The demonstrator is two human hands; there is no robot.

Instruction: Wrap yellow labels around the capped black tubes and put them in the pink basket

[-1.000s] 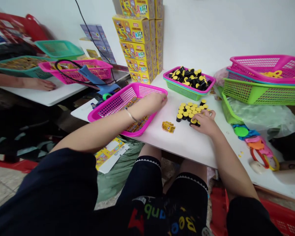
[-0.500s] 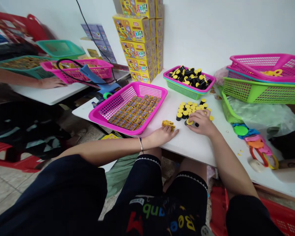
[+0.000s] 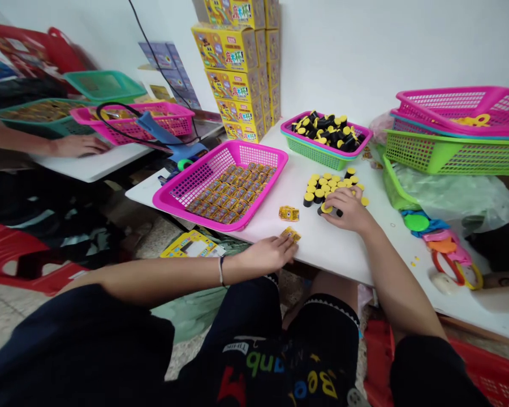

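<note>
My left hand [image 3: 271,252] is at the front edge of the white table, its fingers closed on a small yellow printed piece [image 3: 291,234], perhaps a sticker or wrapper. Just beyond it, more of the same yellow pieces [image 3: 289,213] lie on the tabletop. My right hand [image 3: 348,210] curls over the near side of a group of small black cylinders with yellow tops [image 3: 323,184]. Its fingertips grip one black cylinder [image 3: 326,208] at the group's front; part of it is hidden by the fingers.
A pink basket [image 3: 275,195] with rows of small wrapped pieces stands left. Behind, stacked baskets [image 3: 318,157] hold loose black-and-yellow cylinders. Yellow boxes [image 3: 227,51] are piled by the wall; more baskets [image 3: 449,152] sit right. Another person's hand [image 3: 78,145] rests on the left table.
My left hand has drawn back toward the table's front edge with one yellow piece, leaving others lying on the table. My right hand has stayed nearly in place.
</note>
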